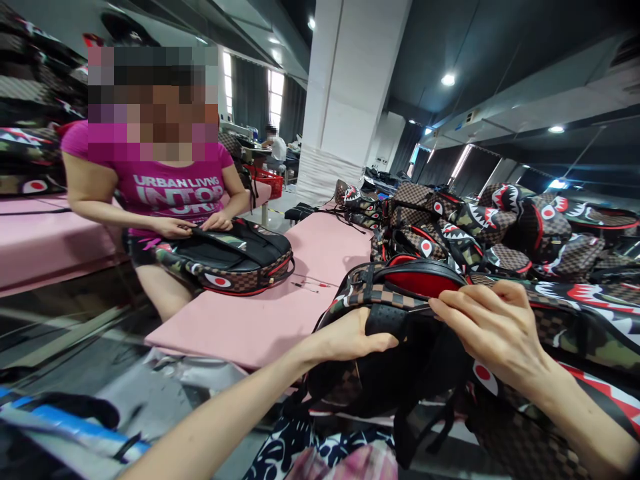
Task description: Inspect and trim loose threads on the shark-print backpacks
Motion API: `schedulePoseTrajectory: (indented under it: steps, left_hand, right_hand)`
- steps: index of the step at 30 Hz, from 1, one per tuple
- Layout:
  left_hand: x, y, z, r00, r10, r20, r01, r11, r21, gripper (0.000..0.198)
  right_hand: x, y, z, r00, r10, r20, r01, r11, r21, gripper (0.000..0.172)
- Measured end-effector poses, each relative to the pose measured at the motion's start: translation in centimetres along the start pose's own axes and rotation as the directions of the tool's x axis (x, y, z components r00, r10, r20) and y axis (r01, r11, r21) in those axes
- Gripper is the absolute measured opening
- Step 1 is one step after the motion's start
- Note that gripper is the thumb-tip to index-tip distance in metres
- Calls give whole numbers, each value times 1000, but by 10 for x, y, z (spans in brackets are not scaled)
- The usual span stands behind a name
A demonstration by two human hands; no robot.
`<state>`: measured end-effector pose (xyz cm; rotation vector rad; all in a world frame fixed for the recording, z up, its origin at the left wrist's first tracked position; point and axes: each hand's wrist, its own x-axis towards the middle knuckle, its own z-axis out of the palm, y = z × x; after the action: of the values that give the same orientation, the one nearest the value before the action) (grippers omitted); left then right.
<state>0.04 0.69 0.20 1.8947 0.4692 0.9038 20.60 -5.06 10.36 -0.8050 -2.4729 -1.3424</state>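
A checkered backpack (345,293) with a black back panel and a red-lined opening stands in front of me at the table's edge. My left hand (357,337) grips its black panel, with the thumb in front and the fingers hidden behind the material. My right hand (487,327) is closed in a pinch by the red-lined opening, its fingertips at the bag's upper edge. A thin line runs leftward from those fingertips; whether it is thread or a slim tool, I cannot tell.
Across the pink table (320,247), a person in a magenta shirt handles another backpack (245,260). Small thin tools (313,285) lie between us. Several checkered and camouflage bags with shark-mouth prints (480,220) are heaped at the right. A white pillar (345,100) rises behind.
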Motion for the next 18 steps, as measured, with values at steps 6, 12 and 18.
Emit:
schedulePoseTrajectory:
  steps: [6,12,18]
  left_hand:
    - [0,0,0,1000,-5,-8,5,1000,2,56]
    - [0,-2,-1,996,-87,15,87,995,52,52]
    - [-2,0,-1,999,41,22,-43,995,85,53]
  right_hand:
    - [5,1,-7,993,-114,-11,114,993,-36,29]
    - [11,0,-11,994,-106,15,104,992,76,31]
    - [21,6,-13,963,-218,159,193,969,157,32]
